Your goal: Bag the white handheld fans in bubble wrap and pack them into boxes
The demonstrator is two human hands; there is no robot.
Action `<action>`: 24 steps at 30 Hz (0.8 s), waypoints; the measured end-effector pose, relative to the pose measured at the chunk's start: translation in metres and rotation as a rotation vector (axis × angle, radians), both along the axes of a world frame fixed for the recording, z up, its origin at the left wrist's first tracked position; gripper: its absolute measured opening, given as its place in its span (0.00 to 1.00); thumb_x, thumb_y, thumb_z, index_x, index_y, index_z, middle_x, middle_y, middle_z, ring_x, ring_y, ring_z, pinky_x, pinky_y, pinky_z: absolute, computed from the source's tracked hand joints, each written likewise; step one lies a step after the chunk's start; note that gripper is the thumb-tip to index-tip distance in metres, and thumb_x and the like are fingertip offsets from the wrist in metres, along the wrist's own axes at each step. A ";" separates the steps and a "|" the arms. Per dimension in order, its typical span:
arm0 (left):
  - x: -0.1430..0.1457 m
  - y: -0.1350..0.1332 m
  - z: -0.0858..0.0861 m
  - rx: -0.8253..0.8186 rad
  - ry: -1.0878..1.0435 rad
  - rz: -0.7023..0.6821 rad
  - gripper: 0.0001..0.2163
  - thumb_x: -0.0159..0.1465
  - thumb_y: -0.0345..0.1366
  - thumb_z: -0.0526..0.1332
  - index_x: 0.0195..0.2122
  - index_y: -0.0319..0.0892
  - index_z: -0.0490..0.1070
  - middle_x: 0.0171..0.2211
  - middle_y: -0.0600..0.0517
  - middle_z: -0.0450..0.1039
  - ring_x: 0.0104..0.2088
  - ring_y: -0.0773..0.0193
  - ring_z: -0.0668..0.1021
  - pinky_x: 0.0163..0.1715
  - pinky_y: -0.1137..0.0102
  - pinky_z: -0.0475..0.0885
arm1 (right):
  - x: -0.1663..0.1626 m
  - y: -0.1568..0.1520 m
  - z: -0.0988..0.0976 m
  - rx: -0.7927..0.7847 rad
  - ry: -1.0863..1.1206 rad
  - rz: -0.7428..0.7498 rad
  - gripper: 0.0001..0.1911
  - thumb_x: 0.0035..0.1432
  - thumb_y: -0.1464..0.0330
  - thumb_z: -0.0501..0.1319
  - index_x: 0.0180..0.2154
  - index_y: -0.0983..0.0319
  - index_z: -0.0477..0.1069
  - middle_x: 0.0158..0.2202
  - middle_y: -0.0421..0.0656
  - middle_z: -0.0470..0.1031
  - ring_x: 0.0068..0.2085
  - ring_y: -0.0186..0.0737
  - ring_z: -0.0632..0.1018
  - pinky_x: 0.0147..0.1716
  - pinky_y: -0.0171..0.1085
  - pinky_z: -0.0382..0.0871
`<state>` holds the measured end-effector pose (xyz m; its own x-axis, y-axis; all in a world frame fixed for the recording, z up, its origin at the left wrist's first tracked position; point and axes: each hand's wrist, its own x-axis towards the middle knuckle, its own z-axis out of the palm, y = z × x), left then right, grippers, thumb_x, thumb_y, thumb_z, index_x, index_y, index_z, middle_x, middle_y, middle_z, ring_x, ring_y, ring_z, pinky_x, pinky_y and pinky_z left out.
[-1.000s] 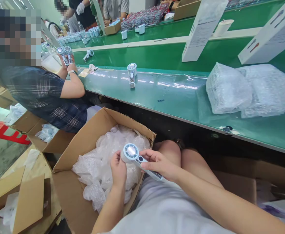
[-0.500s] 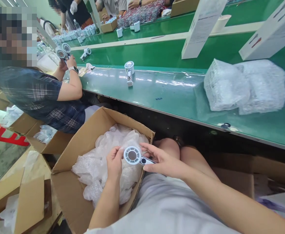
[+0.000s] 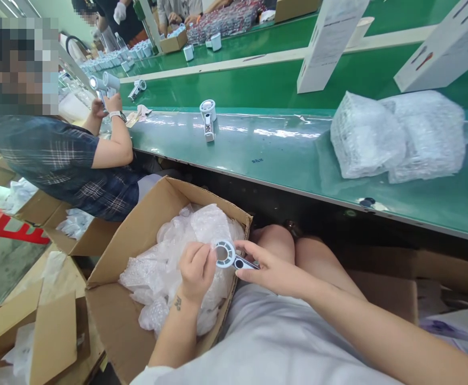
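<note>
A small white hand-held fan [image 3: 226,255] with a round head is held over my lap, at the edge of an open cardboard box [image 3: 138,235] filled with bubble wrap [image 3: 165,256]. My right hand [image 3: 266,270] grips the fan's handle. My left hand [image 3: 196,270] is curled, its fingertips pinched at the rim of the fan's head. A second fan [image 3: 208,118] lies on the green conveyor belt [image 3: 258,149] ahead of me.
Two bundles of bubble-wrapped goods [image 3: 398,136] sit on the belt at right, with white cartons [image 3: 330,45] behind. A seated person [image 3: 65,155] at left holds up two fans [image 3: 106,85]. More cardboard boxes [image 3: 37,331] stand on the floor at left. Other workers stand far back.
The fan has been turned in my hands, so its head now shows edge-on and smaller. My left hand moved from under the head to pinching its rim. The person at left raised the fans.
</note>
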<state>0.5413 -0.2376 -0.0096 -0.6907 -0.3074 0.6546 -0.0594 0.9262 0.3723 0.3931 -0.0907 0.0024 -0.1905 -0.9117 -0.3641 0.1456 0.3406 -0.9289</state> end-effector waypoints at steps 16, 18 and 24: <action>0.008 0.014 -0.030 0.062 -0.014 0.063 0.10 0.64 0.25 0.55 0.43 0.42 0.70 0.36 0.46 0.72 0.38 0.61 0.76 0.39 0.66 0.74 | 0.006 0.000 0.010 0.244 -0.840 -0.503 0.07 0.57 0.70 0.64 0.35 0.61 0.66 0.27 0.41 0.72 0.27 0.33 0.73 0.26 0.34 0.77; 0.003 0.012 -0.027 0.369 0.004 0.098 0.08 0.65 0.28 0.54 0.42 0.42 0.70 0.43 0.45 0.72 0.44 0.60 0.76 0.43 0.65 0.74 | 0.003 0.001 0.009 0.217 -0.823 -0.515 0.05 0.57 0.70 0.63 0.34 0.62 0.66 0.28 0.42 0.73 0.28 0.34 0.75 0.26 0.34 0.77; -0.016 0.015 -0.028 1.036 -0.054 -0.004 0.16 0.57 0.36 0.67 0.47 0.43 0.70 0.42 0.47 0.71 0.40 0.63 0.75 0.36 0.71 0.73 | 0.002 0.005 0.000 0.164 -0.742 -0.455 0.09 0.54 0.68 0.66 0.32 0.61 0.66 0.26 0.40 0.72 0.25 0.33 0.73 0.24 0.34 0.76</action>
<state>0.5250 -0.2223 -0.0378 -0.7136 -0.6994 0.0391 -0.0969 0.1539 0.9833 0.3956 -0.0860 0.0029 -0.1845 -0.7303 -0.6577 0.8451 0.2236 -0.4855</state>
